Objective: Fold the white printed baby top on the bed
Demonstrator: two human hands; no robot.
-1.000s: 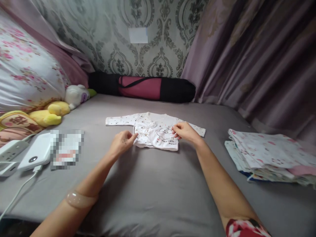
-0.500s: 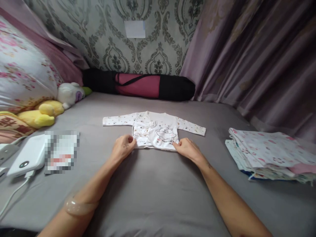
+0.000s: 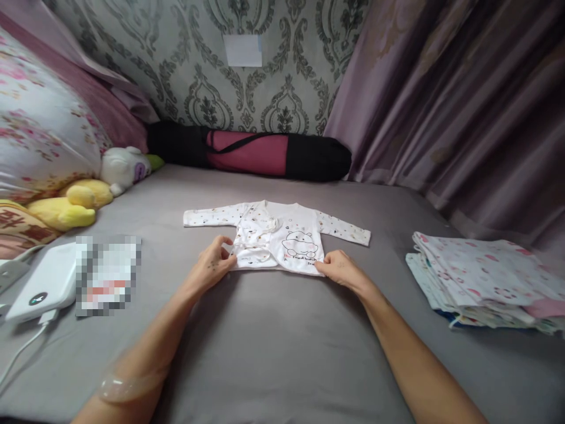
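Fingers (image 3: 224,241) of the L hand (image 3: 212,264) are nipped narrow on a small white shirt (image 3: 278,235) at its near L corner; R hand (image 3: 346,272) pinches its near R corner, thumb & fingertips tight on the cloth. Biggest thing abt is the grey-sheeted bed (image 3: 282,341), w/ a patterned wall (image 3: 176,59) beyond its far edge. Mauve curtain (image 3: 463,106) hangs round the far R corner. Floral pillow (image 3: 44,129) rests at the L edge, toward the far L corner. Black-and-maroon roll bag (image 3: 247,154) lies along the far edge. Folded clothes stack (image 3: 485,271) sits toward the R edge, well apart from R hand. Shirt is abt mid-bed, b/w far & near edges, lying flat w/ both sleeves spread sideways, cartoon print on its R half. Yellow plush (image 3: 64,213) & white plush (image 3: 121,168) lie by the pillow, L edge. Nearer on that side: white power bank (image 3: 46,280), w/ a blurred-out packet (image 3: 108,277) just beside it. Clear bangle (image 3: 126,387) is on the person's L forearm. Thin white cable (image 3: 25,348) plugs into the power bank's near end & runs off toward the near L corner.
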